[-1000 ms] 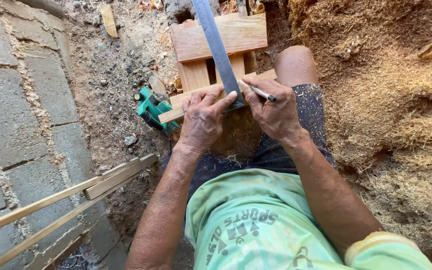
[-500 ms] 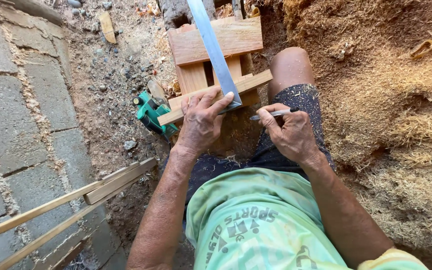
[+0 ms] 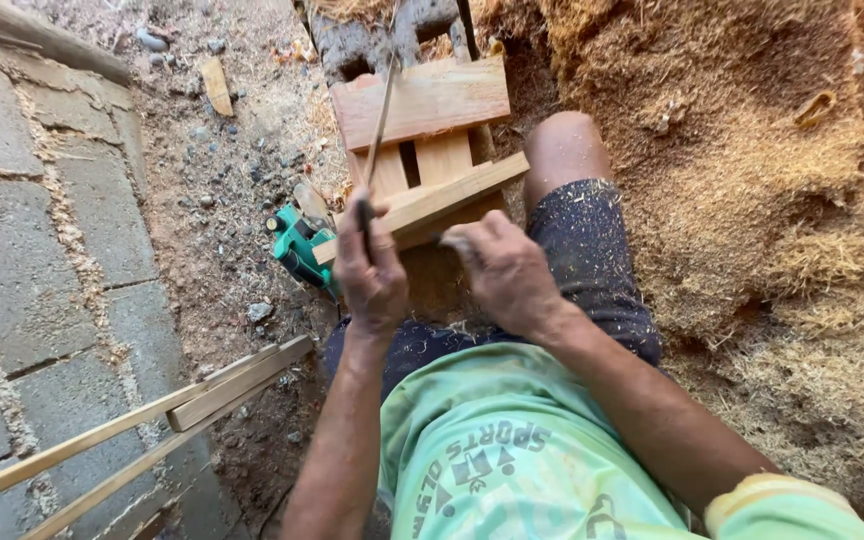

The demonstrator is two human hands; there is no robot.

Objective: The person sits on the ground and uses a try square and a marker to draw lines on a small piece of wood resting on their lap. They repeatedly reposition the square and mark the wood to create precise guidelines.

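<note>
My left hand (image 3: 370,275) grips a metal square (image 3: 380,120), now turned on edge so its thin blade points away over the wood. Under it a long wooden strip (image 3: 432,200) lies slantwise across a small frame of wooden boards (image 3: 427,100). My right hand (image 3: 507,275) is curled just right of the left, over the near edge of the strip, with the dark end of a pencil (image 3: 444,240) showing at its fingertips. Both hands rest above my lap, and my bare knee (image 3: 564,145) is to the right of the boards.
A green power tool (image 3: 297,248) lies on the dirt left of the strip. Thin wooden slats (image 3: 152,425) lean in at the lower left over grey concrete blocks (image 3: 42,250). A big heap of sawdust (image 3: 752,180) fills the right side.
My left hand has closed on the metal square and tipped it from lying flat to standing on edge. My right hand has drawn back from the strip toward me.
</note>
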